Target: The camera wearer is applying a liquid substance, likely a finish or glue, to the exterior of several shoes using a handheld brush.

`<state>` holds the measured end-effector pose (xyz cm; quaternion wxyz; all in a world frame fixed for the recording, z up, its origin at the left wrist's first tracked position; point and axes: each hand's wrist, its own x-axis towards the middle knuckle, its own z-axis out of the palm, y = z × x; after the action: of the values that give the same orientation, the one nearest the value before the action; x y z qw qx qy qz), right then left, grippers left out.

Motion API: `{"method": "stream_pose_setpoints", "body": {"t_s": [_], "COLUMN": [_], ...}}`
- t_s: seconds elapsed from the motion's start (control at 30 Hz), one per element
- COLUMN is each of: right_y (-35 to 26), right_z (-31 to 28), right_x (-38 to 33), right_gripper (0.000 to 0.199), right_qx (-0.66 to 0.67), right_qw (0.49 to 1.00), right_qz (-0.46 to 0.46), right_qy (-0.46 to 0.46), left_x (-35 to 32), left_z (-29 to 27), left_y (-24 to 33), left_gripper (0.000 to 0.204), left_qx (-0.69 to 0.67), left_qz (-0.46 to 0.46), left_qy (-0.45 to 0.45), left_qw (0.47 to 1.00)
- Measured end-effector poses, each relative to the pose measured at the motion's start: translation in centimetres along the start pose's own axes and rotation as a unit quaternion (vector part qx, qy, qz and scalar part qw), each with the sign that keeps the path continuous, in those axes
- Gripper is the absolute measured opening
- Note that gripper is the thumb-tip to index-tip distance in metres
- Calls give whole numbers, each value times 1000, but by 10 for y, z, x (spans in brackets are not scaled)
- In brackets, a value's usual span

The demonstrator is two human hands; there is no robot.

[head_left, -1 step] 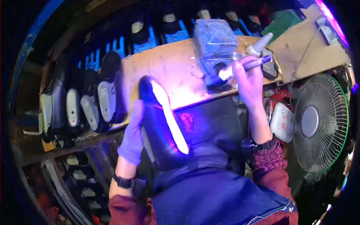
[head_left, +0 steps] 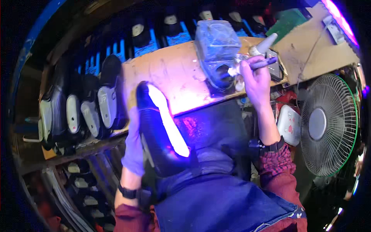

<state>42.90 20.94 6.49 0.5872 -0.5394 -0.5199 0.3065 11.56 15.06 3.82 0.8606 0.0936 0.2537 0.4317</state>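
A dark shoe [head_left: 152, 127] leans toe-up in front of me, with a glowing white band [head_left: 169, 121] running along it. My left hand [head_left: 133, 150], in a pale purple glove, grips the shoe at its left side; its fingers are partly hidden behind it. Between the fingers of my right hand [head_left: 257, 83] is a brush [head_left: 265, 63] with a white tip and a dark purple handle end. The brush tip is beside the dark round opening of a blue plastic-wrapped container [head_left: 218, 40] on the bench.
Several dark shoes with pale soles [head_left: 108, 106] stand at the left of the wooden bench [head_left: 166, 65], and more on blue racks behind. A grey cone-shaped nozzle [head_left: 266, 43] lies right of the container. A fan [head_left: 317, 123] stands at right, near a white tin [head_left: 288, 125].
The view has shifted slightly. The brush tip has moved a little to the right relative to the container's opening. The shoe has shifted slightly left and toward me in my left hand.
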Motion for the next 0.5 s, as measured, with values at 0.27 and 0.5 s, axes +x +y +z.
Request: {"method": "stream_pose_setpoints", "body": {"t_s": [0.27, 0.5], "right_y": [18, 1], "right_z": [-23, 10], "right_x": [3, -48], "right_gripper": [14, 10], "right_qx": [-188, 40], "right_qw": [980, 995], "right_qz": [-72, 29], "right_qy": [7, -88], "left_x": [-29, -17], "left_z": [7, 23], "left_y": [-51, -53], "left_gripper": [50, 51], "left_qx": [-30, 233], "left_qz": [101, 164], "left_qy": [25, 181], "left_qw": [994, 941]}}
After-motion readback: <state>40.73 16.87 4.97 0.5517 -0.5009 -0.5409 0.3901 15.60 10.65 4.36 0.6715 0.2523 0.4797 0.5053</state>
